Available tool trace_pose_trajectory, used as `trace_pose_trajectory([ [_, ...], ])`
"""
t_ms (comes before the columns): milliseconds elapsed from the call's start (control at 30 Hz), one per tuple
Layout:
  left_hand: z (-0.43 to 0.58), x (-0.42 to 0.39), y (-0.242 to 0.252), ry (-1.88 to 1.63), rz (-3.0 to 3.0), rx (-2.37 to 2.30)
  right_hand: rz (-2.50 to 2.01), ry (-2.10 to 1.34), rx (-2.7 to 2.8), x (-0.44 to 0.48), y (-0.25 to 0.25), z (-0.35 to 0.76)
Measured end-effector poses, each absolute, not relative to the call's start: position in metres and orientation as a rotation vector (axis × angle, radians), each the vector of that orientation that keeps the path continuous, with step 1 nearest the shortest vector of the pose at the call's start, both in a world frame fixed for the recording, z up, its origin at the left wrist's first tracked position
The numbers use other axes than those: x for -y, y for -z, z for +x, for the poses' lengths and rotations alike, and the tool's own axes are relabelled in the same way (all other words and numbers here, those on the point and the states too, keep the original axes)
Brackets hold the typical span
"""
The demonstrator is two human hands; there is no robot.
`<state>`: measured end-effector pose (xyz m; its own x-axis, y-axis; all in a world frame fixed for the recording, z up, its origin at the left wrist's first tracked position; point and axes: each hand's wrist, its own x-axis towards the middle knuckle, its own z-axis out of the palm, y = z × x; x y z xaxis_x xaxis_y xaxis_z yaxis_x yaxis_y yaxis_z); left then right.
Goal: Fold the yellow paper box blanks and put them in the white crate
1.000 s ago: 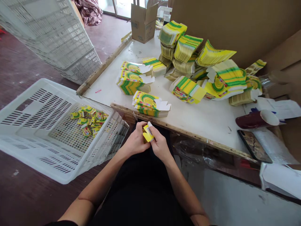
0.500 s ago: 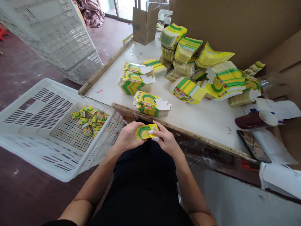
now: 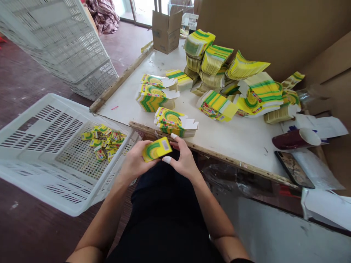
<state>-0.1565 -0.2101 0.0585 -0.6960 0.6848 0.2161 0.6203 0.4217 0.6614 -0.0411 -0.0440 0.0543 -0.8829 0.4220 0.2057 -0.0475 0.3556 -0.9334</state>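
Observation:
My left hand (image 3: 137, 159) grips a small yellow-and-green carton (image 3: 157, 149) by its left end, in front of the table edge. The carton's barcode end faces right and its end looks closed. Just right of it, my right hand (image 3: 184, 157) is open, thumb and forefinger apart, with white coverings on their tips. Whether those fingers still touch the carton is hard to tell. Beyond the hands, a row of cartons with raised white flaps (image 3: 175, 122) lies at the table edge. Left of me, a white plastic crate (image 3: 52, 182) holds several closed yellow cartons (image 3: 105, 138).
On the white table (image 3: 233, 142) are stacks of flat cartons (image 3: 219, 60), a cardboard box (image 3: 166, 34), a dark red cup (image 3: 294, 138) and a phone (image 3: 293, 168). A wooden strip (image 3: 219, 157) edges the table. Stacked white crates (image 3: 63, 44) stand at the left.
The carton has moved left and tilted in my left hand. My right hand has opened from its grip on the carton's right end and shifted slightly left.

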Motion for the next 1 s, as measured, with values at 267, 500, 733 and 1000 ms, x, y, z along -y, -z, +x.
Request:
trace_pose_trajectory([
  [267,-0.203,0.283,-0.053,-1.164,0.71,-3.152,-0.641,-0.804,2.468,-0.009,-0.064,-0.099],
  [500,-0.174,0.243,-0.038,-1.301,0.778,-2.675,-0.675,-0.692,2.512,-0.015,-0.056,-0.108],
  [733,-0.145,0.188,-0.036,-1.787,0.659,-1.866,-0.531,-1.117,2.259,0.011,-0.074,-0.082],
  [1000,-0.133,0.148,-0.068,-2.594,0.231,-1.243,-0.282,-2.025,2.003,0.08,-0.062,-0.049],
])
